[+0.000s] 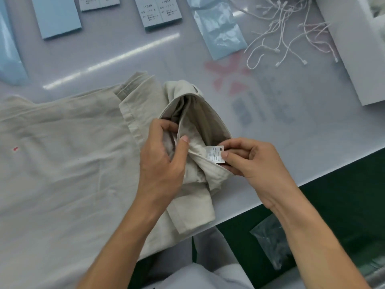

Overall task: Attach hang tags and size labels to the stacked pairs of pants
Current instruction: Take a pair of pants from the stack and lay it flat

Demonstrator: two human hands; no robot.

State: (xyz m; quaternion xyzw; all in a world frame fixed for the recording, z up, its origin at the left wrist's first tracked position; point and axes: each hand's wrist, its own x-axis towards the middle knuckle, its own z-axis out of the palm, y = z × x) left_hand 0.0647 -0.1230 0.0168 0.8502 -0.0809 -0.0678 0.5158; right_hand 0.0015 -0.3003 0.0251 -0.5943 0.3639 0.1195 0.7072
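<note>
Head view: beige pants (62,153) stacked on the table (291,132), waistband turned open. Left hand (164,157) gripping the soft, floppy lining; right hand (252,161) pinching the sewn-in size label (215,154) (reads "XL"). Limp cloth, so best held at the stiffer waistband. Hang tags (158,12) marked "11038", strings (291,36) well apart.

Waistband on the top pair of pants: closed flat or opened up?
Opened up. The waistband gapes, showing the inner lining; the left hand grips the inside fabric while the right hand pinches the sewn-in XL label.
</note>
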